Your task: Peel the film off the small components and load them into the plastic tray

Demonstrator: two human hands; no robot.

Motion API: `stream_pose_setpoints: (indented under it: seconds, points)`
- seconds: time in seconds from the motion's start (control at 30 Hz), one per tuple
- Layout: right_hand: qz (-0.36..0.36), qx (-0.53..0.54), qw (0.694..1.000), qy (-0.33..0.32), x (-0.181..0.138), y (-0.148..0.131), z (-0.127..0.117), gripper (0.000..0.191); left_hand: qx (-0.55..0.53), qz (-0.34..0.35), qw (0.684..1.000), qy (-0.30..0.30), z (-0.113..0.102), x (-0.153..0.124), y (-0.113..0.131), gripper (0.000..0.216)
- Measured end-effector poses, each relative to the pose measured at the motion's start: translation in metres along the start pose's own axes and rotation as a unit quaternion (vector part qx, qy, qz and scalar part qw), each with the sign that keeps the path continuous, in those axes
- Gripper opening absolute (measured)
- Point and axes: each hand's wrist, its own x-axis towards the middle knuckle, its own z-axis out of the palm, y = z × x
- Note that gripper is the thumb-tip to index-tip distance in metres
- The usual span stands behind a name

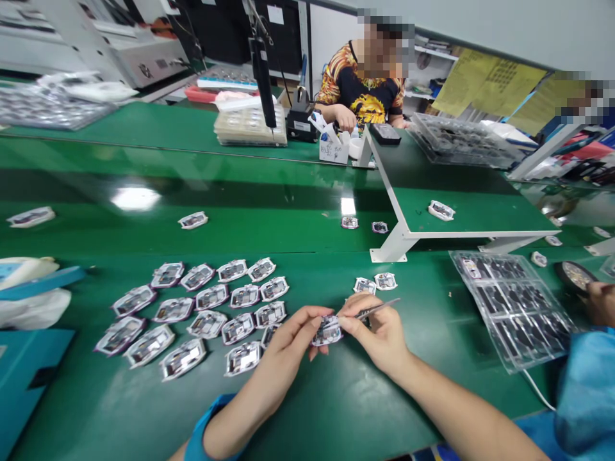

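My left hand point(293, 333) pinches a small white-framed electronic part point(327, 331) just above the green table point(336, 397). My right hand point(379, 336) grips metal tweezers point(379, 309) whose handle points up and to the right, with the tips at the part. To the left lie several similar parts in rows point(202, 314) flat on the table. Two more parts point(375, 283) rest just beyond my hands.
A clear plastic tray of dark parts point(516, 307) lies at the right. A white raised shelf point(461, 211) carries one part. Loose parts sit on the green conveyor belt point(192, 221). A person in a patterned shirt point(365, 89) sits opposite. Another person's blue sleeve point(586, 384) is at right.
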Motion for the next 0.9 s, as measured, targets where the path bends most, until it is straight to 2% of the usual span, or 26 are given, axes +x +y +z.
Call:
stream_pose_setpoints:
  seconds: [0.17, 0.5, 0.73, 0.9]
  points:
    - [-0.058, -0.05, 0.997, -0.018, 0.001, -0.0024, -0.0007, 0.005, -0.01, -0.007, 1.0, -0.002, 0.0001, -0.001, 0.0008, 0.029]
    - [-0.128, -0.071, 0.989, -0.023, 0.0005, -0.001, 0.0004, 0.011, -0.027, -0.022, 0.999, -0.006, -0.0007, -0.0006, 0.0001, 0.031]
    - [-0.073, -0.064, 0.995, -0.01, 0.0002, -0.0029, 0.0006, 0.006, -0.027, -0.023, 0.999, -0.01, -0.0017, -0.0018, 0.0, 0.03]
    - [0.0, -0.024, 1.0, 0.0, 0.0002, -0.0007, 0.0003, 0.007, 0.001, -0.003, 1.0, -0.007, -0.0012, -0.0027, -0.0004, 0.028]
